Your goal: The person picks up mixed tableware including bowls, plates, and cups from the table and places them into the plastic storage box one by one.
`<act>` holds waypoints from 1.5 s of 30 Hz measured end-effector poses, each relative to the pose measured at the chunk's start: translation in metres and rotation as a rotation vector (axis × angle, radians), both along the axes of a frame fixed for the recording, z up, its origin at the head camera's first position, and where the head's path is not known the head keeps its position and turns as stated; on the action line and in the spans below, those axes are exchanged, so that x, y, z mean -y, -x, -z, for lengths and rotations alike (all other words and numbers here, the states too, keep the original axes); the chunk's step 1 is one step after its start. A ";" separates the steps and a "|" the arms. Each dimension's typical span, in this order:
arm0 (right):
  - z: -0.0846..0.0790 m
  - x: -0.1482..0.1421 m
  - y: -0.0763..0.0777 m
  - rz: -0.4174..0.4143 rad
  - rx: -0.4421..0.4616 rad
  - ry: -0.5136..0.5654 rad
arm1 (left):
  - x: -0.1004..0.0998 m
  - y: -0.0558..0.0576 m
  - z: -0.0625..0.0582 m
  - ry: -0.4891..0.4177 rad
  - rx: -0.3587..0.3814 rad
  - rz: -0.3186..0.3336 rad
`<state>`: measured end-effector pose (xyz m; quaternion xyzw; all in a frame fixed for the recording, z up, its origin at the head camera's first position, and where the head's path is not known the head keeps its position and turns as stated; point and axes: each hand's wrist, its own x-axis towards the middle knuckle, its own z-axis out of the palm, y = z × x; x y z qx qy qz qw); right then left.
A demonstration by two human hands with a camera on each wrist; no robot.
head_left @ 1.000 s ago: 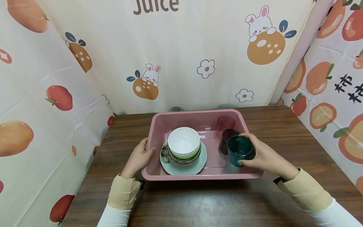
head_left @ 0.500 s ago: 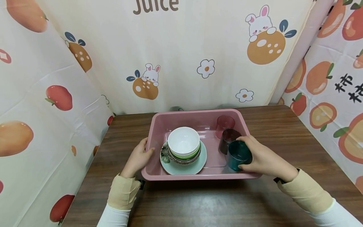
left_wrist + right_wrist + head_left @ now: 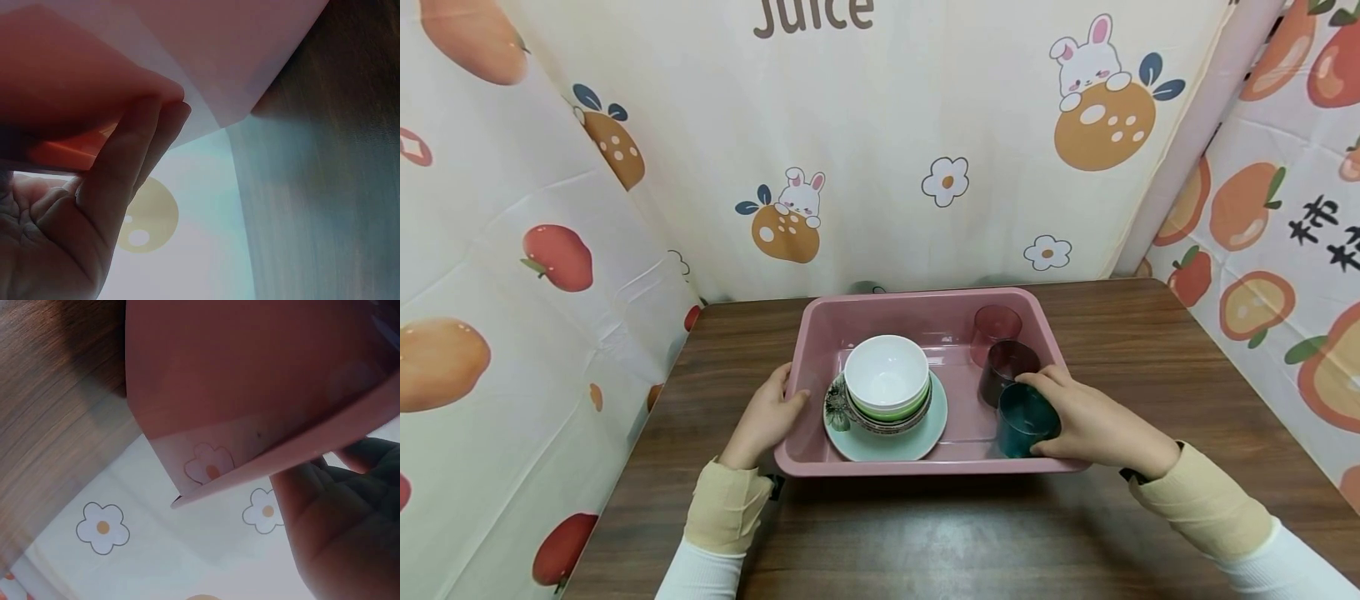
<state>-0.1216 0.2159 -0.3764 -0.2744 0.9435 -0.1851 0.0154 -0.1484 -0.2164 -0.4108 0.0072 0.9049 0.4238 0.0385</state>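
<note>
My left hand [image 3: 772, 414] grips the left rim of a pink plastic basin [image 3: 917, 468], thumb over the edge and fingers against the outside wall. In the left wrist view, those fingers [image 3: 140, 134] lie along the underside of the rim. My right hand [image 3: 1086, 421] reaches over the basin's right rim and holds a teal drinking glass [image 3: 1024, 425] between thumb and fingers. The glass stands in the front right corner of the basin. Right behind it is a dark purple glass [image 3: 1000, 375], and a red glass [image 3: 992, 333] is in the back right corner.
At the basin's left, a stack of bowls [image 3: 886, 371], white on top, rests on a pale green plate [image 3: 934, 433]. The basin sits on a dark wooden table [image 3: 925, 542]. A printed curtain [image 3: 880, 125] hangs behind, with others at both sides.
My right hand has moved the teal glass slightly left and down, toward the basin's front wall. My left hand and the basin stay where they were.
</note>
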 end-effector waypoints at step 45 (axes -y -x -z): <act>-0.006 0.004 0.003 -0.037 0.047 -0.072 | 0.000 0.000 0.000 -0.003 0.011 -0.001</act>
